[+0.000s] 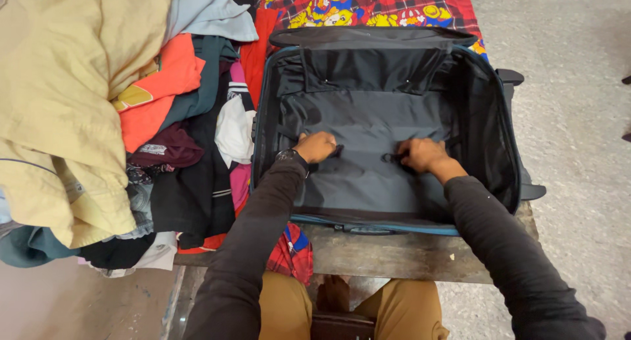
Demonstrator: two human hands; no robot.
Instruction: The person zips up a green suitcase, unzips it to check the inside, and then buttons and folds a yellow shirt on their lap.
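An open black suitcase [486,110] with a blue rim lies on a wooden table, its grey lining bare. Both my hands are inside it, near the bottom. My left hand [317,146], with a dark watch at the wrist, is closed on the end of a black strap [336,151]. My right hand [424,154] grips the other black strap end with its buckle [392,158]. The two strap ends are a short way apart. Both arms wear dark long sleeves.
A big heap of clothes [164,116] lies left of the suitcase, with a yellow garment [59,90] on top. A red checked cloth [368,5] lies behind it. The wooden table edge [394,254] is in front; a grey floor [578,84] lies right.
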